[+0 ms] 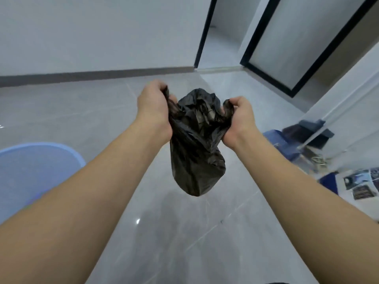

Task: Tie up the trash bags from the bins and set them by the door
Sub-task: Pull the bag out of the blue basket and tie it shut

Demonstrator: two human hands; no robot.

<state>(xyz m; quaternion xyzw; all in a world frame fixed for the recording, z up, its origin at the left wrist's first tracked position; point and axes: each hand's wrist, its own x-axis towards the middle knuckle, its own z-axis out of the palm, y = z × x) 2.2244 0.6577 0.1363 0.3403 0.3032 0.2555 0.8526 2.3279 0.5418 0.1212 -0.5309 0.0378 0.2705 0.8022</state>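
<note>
A small black trash bag [194, 148] hangs in the air in front of me, above the grey tiled floor. My left hand [152, 108] grips the left side of the bag's crumpled top. My right hand [239, 119] grips the right side of the top. The bag's mouth is bunched between the two fists and its body dangles below them. A light blue bin [30, 171] stands on the floor at the lower left, partly hidden by my left forearm. An open doorway with a black frame [205, 33] lies ahead, to the right.
A dark-framed door panel [303, 44] leans open at the upper right. Along the right wall sit a blue box [281, 142], dark items and printed sheets [361, 183] on the floor. A grey skirting board [92, 75] runs along the far white wall.
</note>
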